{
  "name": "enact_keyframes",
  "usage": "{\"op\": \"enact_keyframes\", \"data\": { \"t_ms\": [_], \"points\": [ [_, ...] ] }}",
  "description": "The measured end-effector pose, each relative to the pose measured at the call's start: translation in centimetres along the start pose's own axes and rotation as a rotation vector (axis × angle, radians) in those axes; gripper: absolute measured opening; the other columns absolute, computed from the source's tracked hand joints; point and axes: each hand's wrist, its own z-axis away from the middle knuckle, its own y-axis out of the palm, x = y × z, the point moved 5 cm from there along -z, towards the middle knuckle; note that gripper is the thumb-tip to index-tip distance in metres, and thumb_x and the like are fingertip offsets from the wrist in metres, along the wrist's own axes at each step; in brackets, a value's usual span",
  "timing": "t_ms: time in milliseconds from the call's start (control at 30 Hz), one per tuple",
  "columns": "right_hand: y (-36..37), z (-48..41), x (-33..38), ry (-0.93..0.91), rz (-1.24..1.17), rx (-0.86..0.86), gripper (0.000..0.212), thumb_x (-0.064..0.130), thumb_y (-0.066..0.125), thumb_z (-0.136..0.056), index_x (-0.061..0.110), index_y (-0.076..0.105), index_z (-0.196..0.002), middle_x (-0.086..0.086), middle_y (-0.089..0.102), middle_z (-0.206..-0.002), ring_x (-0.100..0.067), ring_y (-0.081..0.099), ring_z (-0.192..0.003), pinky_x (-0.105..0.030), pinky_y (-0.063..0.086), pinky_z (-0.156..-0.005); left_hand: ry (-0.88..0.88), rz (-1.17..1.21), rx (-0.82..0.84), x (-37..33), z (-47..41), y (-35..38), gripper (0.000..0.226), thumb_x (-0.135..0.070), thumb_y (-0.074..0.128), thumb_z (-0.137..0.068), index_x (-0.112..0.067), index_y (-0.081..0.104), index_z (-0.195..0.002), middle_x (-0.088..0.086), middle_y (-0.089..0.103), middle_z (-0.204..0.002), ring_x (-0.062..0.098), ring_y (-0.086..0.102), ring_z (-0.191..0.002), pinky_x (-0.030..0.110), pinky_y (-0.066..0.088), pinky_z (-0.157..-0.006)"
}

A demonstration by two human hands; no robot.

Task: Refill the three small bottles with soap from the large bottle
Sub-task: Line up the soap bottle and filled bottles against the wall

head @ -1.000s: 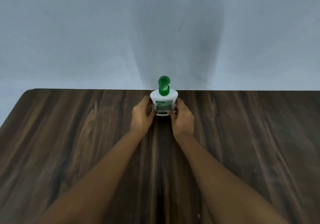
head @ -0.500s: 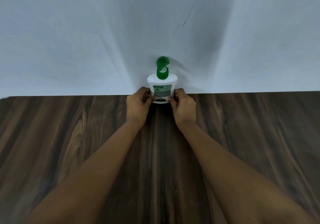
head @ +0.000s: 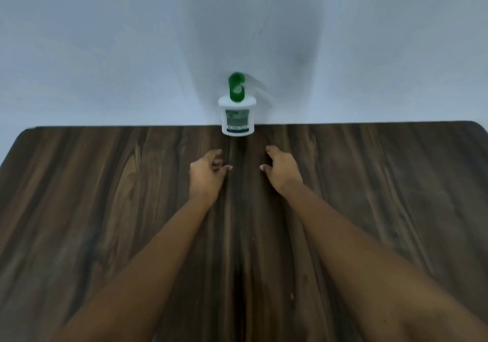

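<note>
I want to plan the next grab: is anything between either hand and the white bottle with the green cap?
Nothing visible does. The white bottle stands upright at the table far edge; the left hand and right hand are just short of it, with only tabletop between.

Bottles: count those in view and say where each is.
1. The white bottle with the green cap stands at the far edge of the table, by the wall. Others may lie outside the frame.

Dark wood-grain table (head: 105, 209), streaks running from near to far, rounded corners at far left and far right, one white bottle (head: 238, 120) standing upright at the middle of its far edge, label facing near, green cap (head: 235, 87) on top.
</note>
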Motion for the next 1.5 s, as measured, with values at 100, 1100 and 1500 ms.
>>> {"op": "enact_keyframes", "data": {
  "t_ms": [100, 1100, 1500],
  "points": [
    [0.2, 5.5, 0.2, -0.101, 0.289, 0.222, 0.041, 0.026, 0.057, -0.093, 0.008, 0.049, -0.129, -0.018, 0.058, -0.123, -0.034, 0.055, -0.112, -0.040, 0.046, -0.094, 0.032, -0.011, 0.182, 0.3, 7.5, 1.1, 0.053, -0.010, 0.077, -0.077, -0.011, 0.058, -0.126, 0.004, 0.066, -0.104, 0.008, 0.061, -0.089, 0.007, 0.047, -0.077],
    [-2.1, 51.7, -13.5, -0.056, -0.149, -0.040, 0.036, 0.012, 0.070, -0.079, 0.015, 0.064, -0.115, 0.001, 0.072, -0.091, -0.016, 0.066, -0.082, -0.028, 0.051, -0.074, 0.293, -0.148, 0.421, -2.4, 48.4, 8.1, 0.036, -0.003, 0.067, -0.077, -0.012, 0.064, -0.111, 0.005, 0.065, -0.109, 0.019, 0.061, -0.101, 0.034, 0.049, -0.087],
    [0.9, 44.5, -9.6, 0.019, -0.064, 0.013, 0.027, 0.009, 0.043, -0.093, 0.012, 0.063, -0.111, -0.007, 0.066, -0.103, -0.022, 0.063, -0.095, -0.036, 0.048, -0.084, 0.117, -0.020, 0.259, -0.9, 44.1, 6.4, 0.011, -0.009, 0.057, -0.083, -0.013, 0.063, -0.091, -0.002, 0.064, -0.089, 0.012, 0.061, -0.082, 0.028, 0.049, -0.072]
  ]
}}
